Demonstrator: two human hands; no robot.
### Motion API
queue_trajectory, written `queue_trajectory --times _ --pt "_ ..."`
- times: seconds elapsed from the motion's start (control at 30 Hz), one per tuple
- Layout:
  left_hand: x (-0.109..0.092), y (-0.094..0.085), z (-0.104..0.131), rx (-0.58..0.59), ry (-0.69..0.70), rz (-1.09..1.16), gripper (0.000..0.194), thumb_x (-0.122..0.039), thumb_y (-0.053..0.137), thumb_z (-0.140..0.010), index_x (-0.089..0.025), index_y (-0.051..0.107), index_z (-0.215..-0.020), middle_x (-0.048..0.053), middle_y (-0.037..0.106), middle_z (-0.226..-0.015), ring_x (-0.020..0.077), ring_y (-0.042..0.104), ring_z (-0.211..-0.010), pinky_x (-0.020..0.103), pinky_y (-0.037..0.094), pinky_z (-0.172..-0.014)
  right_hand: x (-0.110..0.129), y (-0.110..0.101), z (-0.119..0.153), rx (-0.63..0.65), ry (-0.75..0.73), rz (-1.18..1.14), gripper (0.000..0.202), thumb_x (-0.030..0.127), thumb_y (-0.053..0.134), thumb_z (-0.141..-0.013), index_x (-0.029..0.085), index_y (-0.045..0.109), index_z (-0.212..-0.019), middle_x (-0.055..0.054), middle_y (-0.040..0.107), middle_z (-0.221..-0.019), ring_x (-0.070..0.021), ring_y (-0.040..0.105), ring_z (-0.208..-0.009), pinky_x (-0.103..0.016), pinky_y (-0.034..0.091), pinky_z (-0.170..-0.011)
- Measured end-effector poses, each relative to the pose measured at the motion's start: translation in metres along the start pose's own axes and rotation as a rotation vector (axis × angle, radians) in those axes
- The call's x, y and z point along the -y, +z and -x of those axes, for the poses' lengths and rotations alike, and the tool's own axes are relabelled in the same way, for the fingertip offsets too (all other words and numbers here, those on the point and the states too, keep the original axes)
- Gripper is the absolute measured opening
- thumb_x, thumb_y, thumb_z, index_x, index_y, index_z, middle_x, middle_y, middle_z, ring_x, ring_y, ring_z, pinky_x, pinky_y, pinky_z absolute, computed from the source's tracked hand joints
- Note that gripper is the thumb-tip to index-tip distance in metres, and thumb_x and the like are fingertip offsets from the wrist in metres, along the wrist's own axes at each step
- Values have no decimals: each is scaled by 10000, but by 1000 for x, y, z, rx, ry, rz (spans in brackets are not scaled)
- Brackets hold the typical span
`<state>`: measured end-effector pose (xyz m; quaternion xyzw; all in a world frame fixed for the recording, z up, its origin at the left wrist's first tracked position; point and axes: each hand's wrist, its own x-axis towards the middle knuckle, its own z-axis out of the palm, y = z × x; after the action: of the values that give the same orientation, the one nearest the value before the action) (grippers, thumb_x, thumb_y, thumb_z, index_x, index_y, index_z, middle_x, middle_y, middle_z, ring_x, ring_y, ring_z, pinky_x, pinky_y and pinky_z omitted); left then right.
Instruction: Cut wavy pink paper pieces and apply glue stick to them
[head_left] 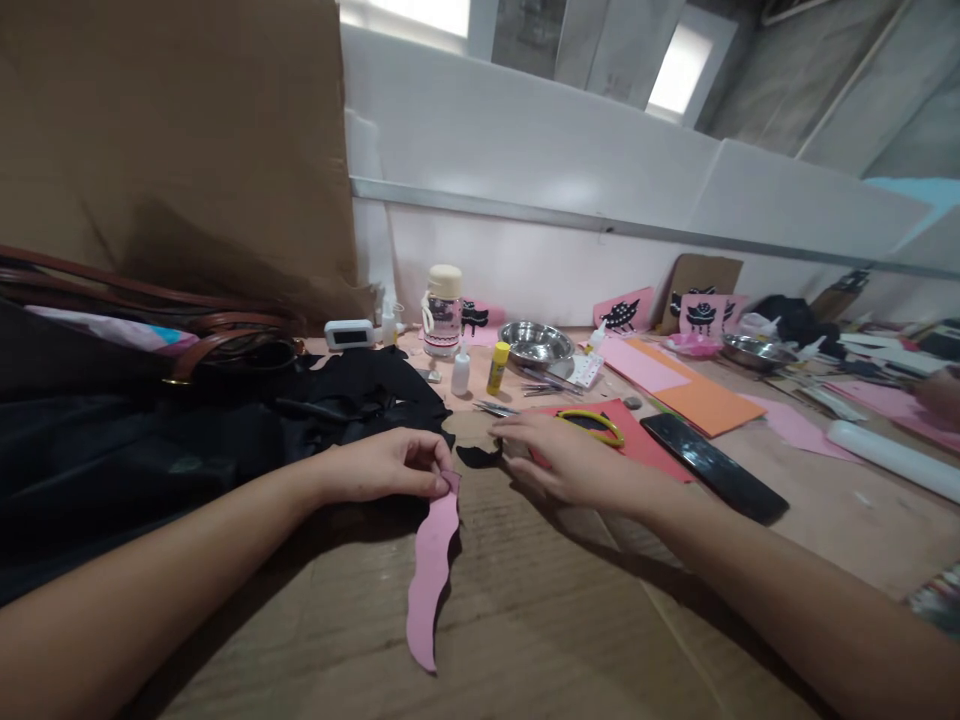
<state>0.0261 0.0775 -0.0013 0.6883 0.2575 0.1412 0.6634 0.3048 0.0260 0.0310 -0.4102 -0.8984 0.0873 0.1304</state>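
Note:
My left hand (401, 465) pinches the upper end of a wavy pink strip (431, 570), which hangs down over the cardboard work surface (540, 640). My right hand (551, 455) lies to the right, fingers spread and pointing left, beside a small curved black piece (478, 457). Whether its fingertips touch that piece is unclear. Yellow-handled scissors (592, 425) rest just behind my right hand on a red sheet (652, 450). Black material (375, 395) lies behind my left hand.
A glue stick (497, 368), a white squeeze bottle (460, 372), a jar (442, 310) and a metal bowl (536, 343) stand behind. A phone (712, 467) and an orange sheet (701, 395) lie right. Another person's hand (941, 395) shows at the right edge.

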Motion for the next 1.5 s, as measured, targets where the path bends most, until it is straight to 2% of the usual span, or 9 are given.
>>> queue_trajectory --times 0.13,0.27,0.53,0.77,0.87,0.93,1.0,1.17,1.5 --pt "-2 0 1 -1 -32 -3 366 -458 904 -747 -191 681 -860 27 753 -908 168 676 -843 301 510 -804 22 -2 3 172 -104 -76 185 166 620 -1015 202 753 -1139 -108 713 -1372 -264 629 -1320 -407 525 -1106" --pt "-1 1 1 -10 -48 5 356 -443 900 -753 -191 676 -867 21 756 -901 165 681 -846 285 503 -786 35 -13 11 294 -135 -135 195 100 654 -969 228 742 -1088 -70 684 -1434 -297 570 -1381 -448 487 -1144" --pt "-1 1 1 3 -72 29 322 -420 884 -784 -189 673 -862 5 765 -893 147 675 -833 264 496 -771 7 -20 21 -46 151 -138 238 134 471 -974 206 681 -1061 -126 775 -1203 -307 714 -1156 -438 577 -941" --pt "-4 2 2 -7 -88 32 320 -424 888 -773 -192 681 -849 11 769 -886 163 682 -842 272 501 -771 27 -5 21 182 79 -143 158 166 529 -993 235 657 -1055 -59 739 -1024 -222 699 -867 -337 572 -789" --pt "-4 1 0 -38 -90 27 337 -430 910 -734 -189 695 -833 10 756 -857 165 674 -813 274 503 -758 31 12 13 154 22 -135 171 164 515 -1026 219 643 -1127 -110 704 -1273 -263 667 -1165 -408 542 -1016" --pt "-2 3 -2 -91 -80 23 348 -442 908 -727 -186 708 -853 2 733 -823 159 660 -776 273 501 -744 29 23 7 106 -33 -108 213 150 502 -1030 189 651 -1177 -162 599 -1489 -315 494 -1438 -513 394 -1202" --pt "1 9 -4 -175 -66 26 373 -478 885 -740 -188 703 -889 -7 705 -796 154 646 -727 278 501 -721 26 28 3 27 -30 -125 259 151 501 -1028 185 648 -1238 -170 575 -1530 -322 431 -1497 -556 334 -1238" --pt "-1 40 -3 -336 -67 42 375 -528 818 -781 -192 689 -886 -3 680 -762 162 642 -669 272 499 -641 33 20 11 -209 266 -536 226 324 514 -1048 222 695 -1137 -87 778 -1153 -246 736 -1068 -395 590 -929" --pt "-7 75 3 -295 -61 24 340 -530 734 -842 -191 712 -848 27 751 -800 169 660 -696 254 503 -599 45 24 14 -190 341 -736 131 328 627 -905 227 695 -856 -21 758 -836 -197 719 -792 -297 560 -683"
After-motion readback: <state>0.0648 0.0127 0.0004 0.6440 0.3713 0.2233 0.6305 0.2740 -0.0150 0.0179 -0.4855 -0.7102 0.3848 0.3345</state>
